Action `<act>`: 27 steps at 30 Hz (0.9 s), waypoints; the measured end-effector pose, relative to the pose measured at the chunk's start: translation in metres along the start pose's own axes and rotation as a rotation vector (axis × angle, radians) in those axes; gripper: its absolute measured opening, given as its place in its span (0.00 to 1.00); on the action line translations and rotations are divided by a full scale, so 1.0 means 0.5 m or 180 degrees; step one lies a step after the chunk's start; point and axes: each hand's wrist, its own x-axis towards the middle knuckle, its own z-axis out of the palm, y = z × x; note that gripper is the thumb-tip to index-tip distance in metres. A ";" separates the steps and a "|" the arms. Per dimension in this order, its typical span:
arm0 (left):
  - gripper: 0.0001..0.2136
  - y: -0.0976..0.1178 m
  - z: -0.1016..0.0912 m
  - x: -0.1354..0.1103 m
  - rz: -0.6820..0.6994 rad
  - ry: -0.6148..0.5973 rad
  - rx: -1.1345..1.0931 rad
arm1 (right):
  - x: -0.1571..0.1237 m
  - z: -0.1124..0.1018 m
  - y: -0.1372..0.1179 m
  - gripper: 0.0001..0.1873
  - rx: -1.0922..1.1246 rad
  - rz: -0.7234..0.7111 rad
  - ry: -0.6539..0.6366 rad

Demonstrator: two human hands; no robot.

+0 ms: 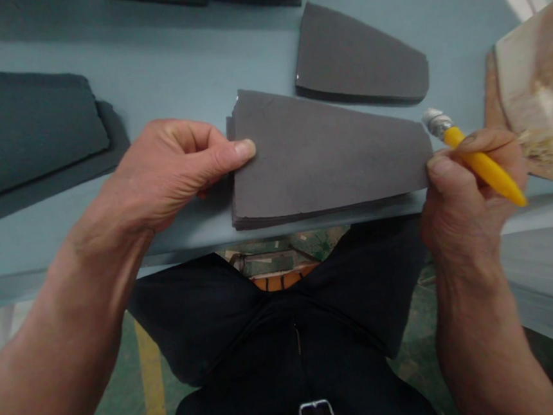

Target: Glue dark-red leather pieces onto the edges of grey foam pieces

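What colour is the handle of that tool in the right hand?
The handle is yellow; see the head view.

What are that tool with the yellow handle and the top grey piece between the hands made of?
The yellow handle looks like plastic or painted wood: smooth, evenly coloured. The collar seems metal, being silvery. The top grey piece could be fabric or thin foam: flat, matte.

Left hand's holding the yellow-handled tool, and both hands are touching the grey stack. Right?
No, wrong hand: the head view shows the yellow-handled tool in the right hand, not the left hand. Both are touching the grey stack.
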 end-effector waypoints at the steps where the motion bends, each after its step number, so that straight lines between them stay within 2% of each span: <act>1: 0.21 -0.001 0.000 0.000 0.0016 -0.0005 0.0029 | 0.000 -0.001 0.000 0.14 -0.0010 0.0018 -0.0010; 8: 0.21 0.004 0.007 -0.003 -0.0007 0.0091 -0.0023 | 0.002 0.003 0.006 0.17 0.0043 -0.0097 0.0138; 16: 0.20 0.002 0.003 0.001 0.0003 0.0077 0.0162 | 0.003 0.006 0.005 0.14 0.0098 -0.0097 0.0166; 22: 0.21 0.010 0.005 0.002 -0.0096 0.0071 0.0194 | 0.002 0.002 0.010 0.15 0.0139 -0.0112 0.0094; 27: 0.21 0.012 0.004 0.000 -0.0101 0.0074 0.0155 | 0.000 -0.001 0.009 0.17 -0.0092 -0.0060 0.0020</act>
